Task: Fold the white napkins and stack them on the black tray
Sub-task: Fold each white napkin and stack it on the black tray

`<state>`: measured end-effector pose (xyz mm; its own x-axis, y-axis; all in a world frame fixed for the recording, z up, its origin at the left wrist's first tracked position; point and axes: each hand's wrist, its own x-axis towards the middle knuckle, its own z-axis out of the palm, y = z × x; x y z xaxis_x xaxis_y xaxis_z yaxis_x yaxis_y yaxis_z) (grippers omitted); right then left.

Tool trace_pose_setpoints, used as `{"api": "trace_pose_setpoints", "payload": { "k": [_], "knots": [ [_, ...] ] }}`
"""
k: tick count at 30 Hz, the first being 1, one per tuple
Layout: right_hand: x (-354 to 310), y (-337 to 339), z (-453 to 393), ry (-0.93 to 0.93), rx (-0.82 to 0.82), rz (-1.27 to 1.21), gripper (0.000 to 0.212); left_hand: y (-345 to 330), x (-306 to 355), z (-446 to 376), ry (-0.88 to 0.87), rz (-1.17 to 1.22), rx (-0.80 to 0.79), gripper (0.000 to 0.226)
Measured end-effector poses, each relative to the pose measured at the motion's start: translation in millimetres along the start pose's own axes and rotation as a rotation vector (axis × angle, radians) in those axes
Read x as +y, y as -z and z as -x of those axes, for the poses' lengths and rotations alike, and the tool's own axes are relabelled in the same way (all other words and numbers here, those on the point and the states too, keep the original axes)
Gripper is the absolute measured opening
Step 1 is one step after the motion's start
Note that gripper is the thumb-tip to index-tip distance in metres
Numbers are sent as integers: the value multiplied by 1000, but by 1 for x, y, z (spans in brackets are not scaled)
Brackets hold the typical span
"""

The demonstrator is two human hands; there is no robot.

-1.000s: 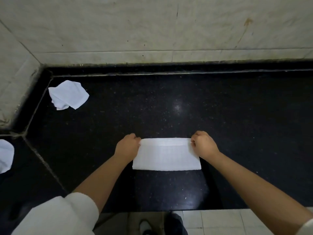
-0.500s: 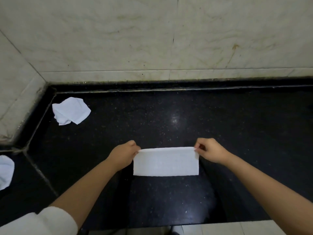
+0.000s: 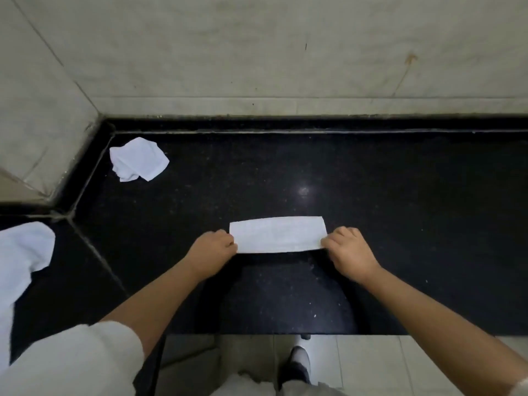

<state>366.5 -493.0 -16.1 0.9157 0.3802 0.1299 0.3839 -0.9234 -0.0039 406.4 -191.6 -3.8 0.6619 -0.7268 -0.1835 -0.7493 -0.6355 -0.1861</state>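
Observation:
A white napkin point(image 3: 278, 235), folded into a long narrow strip, lies flat on the black stone counter point(image 3: 400, 212) in front of me. My left hand point(image 3: 213, 251) pinches its near left corner and my right hand point(image 3: 347, 251) pinches its near right corner. A crumpled white napkin point(image 3: 138, 160) sits at the counter's far left corner. More white cloth point(image 3: 23, 252) lies at the left edge, partly cut off. No black tray separate from the counter is visible.
Pale tiled walls point(image 3: 257, 52) close the counter at the back and left. The counter's front edge point(image 3: 257, 334) runs just below my forearms, with floor tiles and my shoe point(image 3: 300, 361) beneath.
The napkin's near edge has been folded up and over, making the strip narrower. Both hands moved from its far corners to its near corners. The camera view shifted.

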Motion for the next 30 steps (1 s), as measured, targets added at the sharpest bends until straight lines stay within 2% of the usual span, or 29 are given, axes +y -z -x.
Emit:
{"api": "trace_pose_setpoints", "payload": {
  "k": [2, 6, 9, 11, 12, 15, 17, 19, 24, 30],
  "knots": [
    [-13, -22, 25, -14, -110, -6, 31, -24, 25, 9, 33, 38, -99, 19],
    [-23, -21, 36, -182, -97, -86, 31, -38, 37, 19, 157, 138, -26, 25],
    [-29, -11, 27, -506, -108, -209, 19, -31, 40, 12, 277, 235, 83, 36],
    [-34, -8, 16, -714, -252, -201, 30, -20, 47, 0, 402, 355, 125, 37],
    [-37, -10, 12, -765, -292, -189, 34, -18, 50, -8, 455, 413, 62, 39],
    [-48, -16, -2, -776, -300, -174, 34, -17, 57, -26, 492, 422, -142, 54],
    [-55, -21, -11, -681, -219, -167, 32, -25, 59, -33, 524, 413, -182, 58],
    [-57, -27, -18, -685, -149, -169, 32, -31, 56, -34, 545, 436, -210, 61],
    [-58, -30, -17, -907, -336, -112, 28, -38, 56, -31, 547, 480, -237, 64],
    [-66, -29, -31, -1019, -477, -116, 30, -36, 57, -31, 558, 501, -227, 65]
  ]
}}
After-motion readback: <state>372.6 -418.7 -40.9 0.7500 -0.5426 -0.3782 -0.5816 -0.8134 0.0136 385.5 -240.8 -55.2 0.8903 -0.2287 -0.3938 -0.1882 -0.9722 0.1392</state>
